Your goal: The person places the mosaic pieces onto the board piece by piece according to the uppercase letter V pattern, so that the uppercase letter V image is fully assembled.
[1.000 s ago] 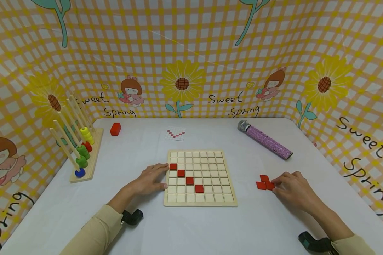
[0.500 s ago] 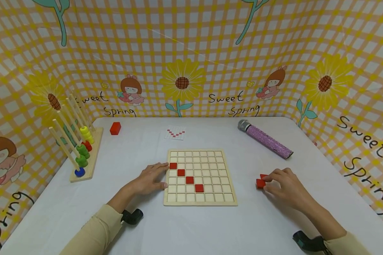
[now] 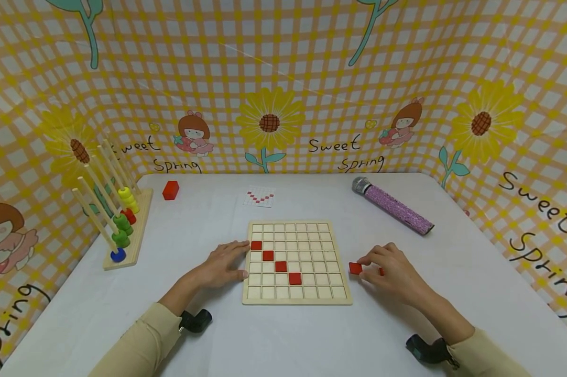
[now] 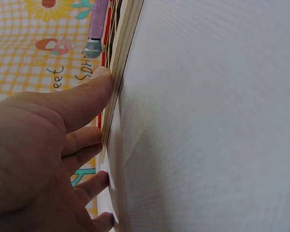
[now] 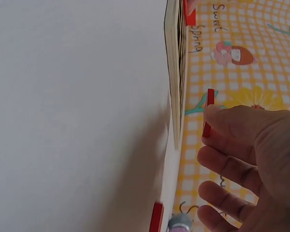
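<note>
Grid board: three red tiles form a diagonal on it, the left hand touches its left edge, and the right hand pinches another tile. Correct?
Not quite: the head view shows four red tiles in the diagonal on the grid board, not three. The left hand does touch its left edge, and the right hand does pinch another tile.

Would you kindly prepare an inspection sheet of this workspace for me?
Surface: white tabletop.
Job's things: pale wooden grid board; four flat red square tiles set diagonally in it; a matching held tile; at least one loose red tile.
Clutter: wooden peg abacus with coloured beads, red block, white card with red V pattern, purple glittery microphone.
Hands: left hand touches the grid board's left edge; right hand pinches the held tile beside its right edge.
Cables: nothing seen on the tabletop.
Surroundings: yellow-checked backdrop with sunflowers.
</note>
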Tool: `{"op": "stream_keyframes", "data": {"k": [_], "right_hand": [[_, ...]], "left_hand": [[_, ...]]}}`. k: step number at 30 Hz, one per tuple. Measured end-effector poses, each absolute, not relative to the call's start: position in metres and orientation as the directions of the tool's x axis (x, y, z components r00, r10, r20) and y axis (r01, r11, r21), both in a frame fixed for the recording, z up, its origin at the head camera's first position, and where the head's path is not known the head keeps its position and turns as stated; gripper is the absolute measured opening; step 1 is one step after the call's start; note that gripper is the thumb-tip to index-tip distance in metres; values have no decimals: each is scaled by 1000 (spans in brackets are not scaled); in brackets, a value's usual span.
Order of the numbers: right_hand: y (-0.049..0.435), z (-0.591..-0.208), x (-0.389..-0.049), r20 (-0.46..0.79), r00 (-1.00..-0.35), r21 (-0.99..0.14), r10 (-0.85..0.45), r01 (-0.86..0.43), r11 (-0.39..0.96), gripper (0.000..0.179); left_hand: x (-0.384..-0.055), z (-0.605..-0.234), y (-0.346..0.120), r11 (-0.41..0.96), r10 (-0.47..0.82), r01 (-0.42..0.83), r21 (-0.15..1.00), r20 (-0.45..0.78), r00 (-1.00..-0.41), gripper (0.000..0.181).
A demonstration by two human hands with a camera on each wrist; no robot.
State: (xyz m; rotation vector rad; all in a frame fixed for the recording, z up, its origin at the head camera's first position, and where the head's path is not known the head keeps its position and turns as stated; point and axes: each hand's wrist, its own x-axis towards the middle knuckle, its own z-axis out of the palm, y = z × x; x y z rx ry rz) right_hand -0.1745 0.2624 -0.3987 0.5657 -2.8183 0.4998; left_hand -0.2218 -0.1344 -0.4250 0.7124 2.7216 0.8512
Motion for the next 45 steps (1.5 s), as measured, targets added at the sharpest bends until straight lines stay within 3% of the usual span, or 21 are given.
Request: {"op": "stream_keyframes", "data": {"k": [20, 45], "right_hand": [[200, -407, -198, 231, -895, -272, -382, -436, 858, 20], [173, -410, -208, 188, -878, -234, -441, -476, 848, 22]], "left_hand": [[-222, -425, -135, 722, 503, 390, 571, -47, -863, 68], [-221, -423, -135, 720, 508, 389, 575, -54, -860, 68]]}}
